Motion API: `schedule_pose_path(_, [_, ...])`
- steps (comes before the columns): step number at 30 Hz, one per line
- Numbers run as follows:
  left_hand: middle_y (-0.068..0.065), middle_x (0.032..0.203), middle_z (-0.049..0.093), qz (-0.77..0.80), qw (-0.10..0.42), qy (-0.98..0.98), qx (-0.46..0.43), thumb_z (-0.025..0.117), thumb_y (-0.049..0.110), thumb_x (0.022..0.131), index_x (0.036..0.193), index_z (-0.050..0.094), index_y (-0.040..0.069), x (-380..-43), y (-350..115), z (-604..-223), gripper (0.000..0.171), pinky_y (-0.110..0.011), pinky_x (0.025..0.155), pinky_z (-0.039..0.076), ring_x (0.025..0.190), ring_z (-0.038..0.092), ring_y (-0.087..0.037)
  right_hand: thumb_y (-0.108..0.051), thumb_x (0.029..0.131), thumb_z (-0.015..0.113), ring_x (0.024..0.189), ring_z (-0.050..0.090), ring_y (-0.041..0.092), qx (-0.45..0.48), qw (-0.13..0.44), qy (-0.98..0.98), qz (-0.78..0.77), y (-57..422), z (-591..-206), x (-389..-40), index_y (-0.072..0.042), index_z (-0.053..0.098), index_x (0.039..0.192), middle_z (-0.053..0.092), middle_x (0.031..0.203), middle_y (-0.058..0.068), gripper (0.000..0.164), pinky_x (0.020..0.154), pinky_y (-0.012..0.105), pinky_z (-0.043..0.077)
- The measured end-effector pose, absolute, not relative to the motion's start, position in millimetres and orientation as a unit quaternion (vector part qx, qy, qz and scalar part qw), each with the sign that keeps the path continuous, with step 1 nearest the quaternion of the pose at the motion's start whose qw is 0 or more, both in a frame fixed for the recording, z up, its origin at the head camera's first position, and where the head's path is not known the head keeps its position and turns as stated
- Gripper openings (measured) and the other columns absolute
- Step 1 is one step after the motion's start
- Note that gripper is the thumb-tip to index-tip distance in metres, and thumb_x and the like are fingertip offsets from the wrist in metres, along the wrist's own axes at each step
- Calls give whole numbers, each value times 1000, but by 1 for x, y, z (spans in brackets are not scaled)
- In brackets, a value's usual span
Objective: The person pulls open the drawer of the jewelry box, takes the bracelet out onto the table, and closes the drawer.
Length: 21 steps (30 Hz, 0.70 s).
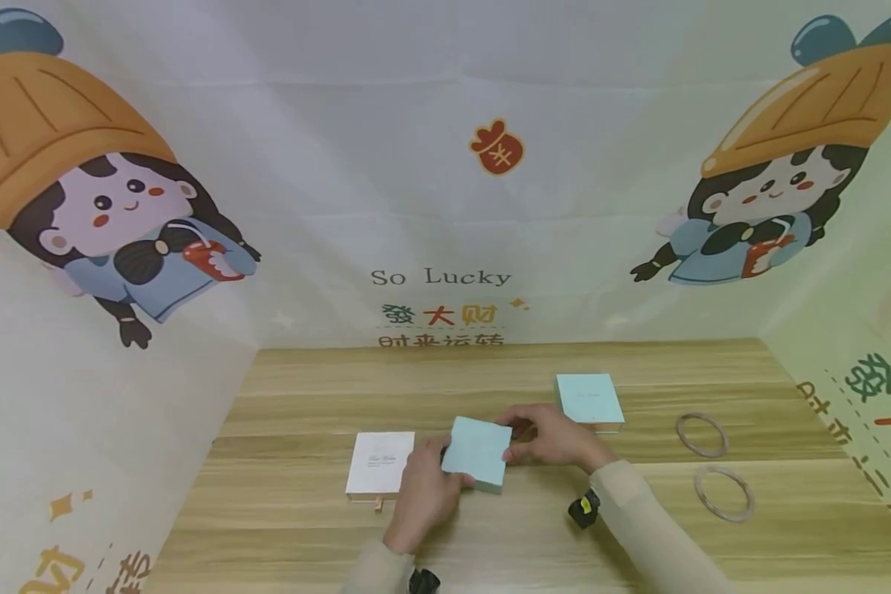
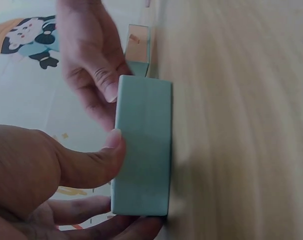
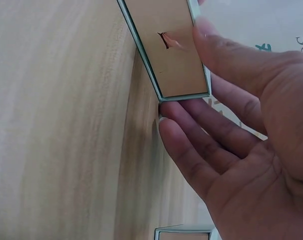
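Your left hand (image 1: 426,493) and right hand (image 1: 555,437) extend forward, curled fingers (image 3: 184,147) pinching opposite sides of the turquoise box (image 1: 479,450) between them.

Three boxes: one central blue box (image 1: 478,450), one farther blue box (image 1: 589,396) at its two o'clock, one white box (image 1: 380,462) at its nine. Two rings, a far ring (image 1: 708,454) and a near ring (image 1: 733,519), both around three. Apparently two black devices: a right device (image 1: 583,510) towards four, and a left device (image 1: 424,582), partly cropped, towards seven.
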<state>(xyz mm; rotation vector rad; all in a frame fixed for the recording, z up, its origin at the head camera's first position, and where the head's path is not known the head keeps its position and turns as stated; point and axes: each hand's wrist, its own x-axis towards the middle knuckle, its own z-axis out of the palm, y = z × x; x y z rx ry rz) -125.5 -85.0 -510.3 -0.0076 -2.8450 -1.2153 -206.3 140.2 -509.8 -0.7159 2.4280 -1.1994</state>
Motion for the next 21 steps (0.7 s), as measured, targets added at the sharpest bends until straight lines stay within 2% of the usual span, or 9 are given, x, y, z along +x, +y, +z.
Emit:
schedule_pose_path(5, [-30,128,66,-411,-10,-912,-17,85,-1,73,129,62,-12,-136,-89,-505,62,-55,101,53,119,64,-42,-18,87,83,91,67,12,-225,154,860,-431,143,-508,-199,-10,72,117,73,100,1,33,80,27,57])
schedule_pose_path(12, [-30,124,68,-404,-33,-914,-27,79,-5,77,125,66,-12,-150,-92,-501,50,-52,98,56,115,67,-42,-18,87,82,84,64,9,-206,119,872,-427,143,-509,-187,-9,72,106,72,93,0,24,73,21,54])
schedule_pose_path(16, [-31,127,67,-403,-46,-914,-24,70,-9,79,125,65,-12,-156,-93,-498,47,-51,100,56,118,66,-42,-18,85,83,80,63,10,-198,92,873,-437,140,-512,-178,-8,72,100,71,90,1,21,69,21,52])
schedule_pose_path(21, [-28,128,68,-399,-59,-915,-11,57,-15,73,124,67,-9,-164,-95,-496,53,-47,97,57,115,66,-35,-18,86,83,76,61,9,-157,70,881,-441,131,-515,-162,-8,72,95,70,86,0,18,66,20,51])
